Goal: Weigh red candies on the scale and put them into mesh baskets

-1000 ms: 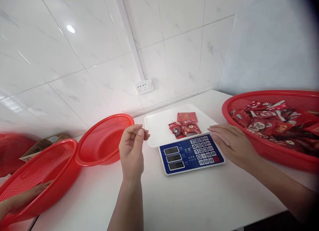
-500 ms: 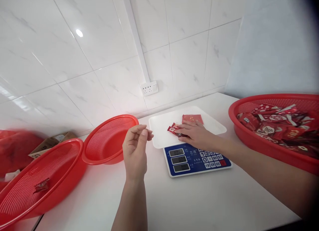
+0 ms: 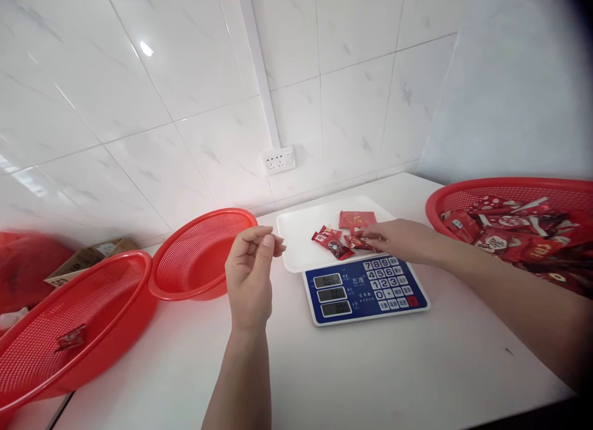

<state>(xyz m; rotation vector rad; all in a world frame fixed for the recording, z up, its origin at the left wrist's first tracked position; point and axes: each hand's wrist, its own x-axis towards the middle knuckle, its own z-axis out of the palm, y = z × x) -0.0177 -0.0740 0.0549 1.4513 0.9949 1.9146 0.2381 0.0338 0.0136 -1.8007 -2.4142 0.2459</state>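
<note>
Small red candy packets lie on the white weighing tray (image 3: 296,238) of the blue-fronted scale (image 3: 365,291). A larger flat red packet (image 3: 356,219) is toward the tray's back. Two small candies (image 3: 332,242) lie near the middle. My right hand (image 3: 403,240) reaches in from the right, its fingertips closed on a small red candy packet (image 3: 359,241) at the tray's right side. My left hand (image 3: 252,269) hangs in the air left of the tray, fingers curled toward the thumb, and nothing shows in it.
At the right stands a red basket (image 3: 438,210) full of red candy packets. Two red baskets stand left: the rear one (image 3: 160,288) and the larger front one (image 3: 139,306), which has a packet (image 3: 71,338) in it. A cardboard box (image 3: 88,263) and wall socket (image 3: 278,160) are behind.
My right hand has shifted right across the tray, uncovering the small candies it was over. My left hand stays nearly in place. The view has tilted slightly.
</note>
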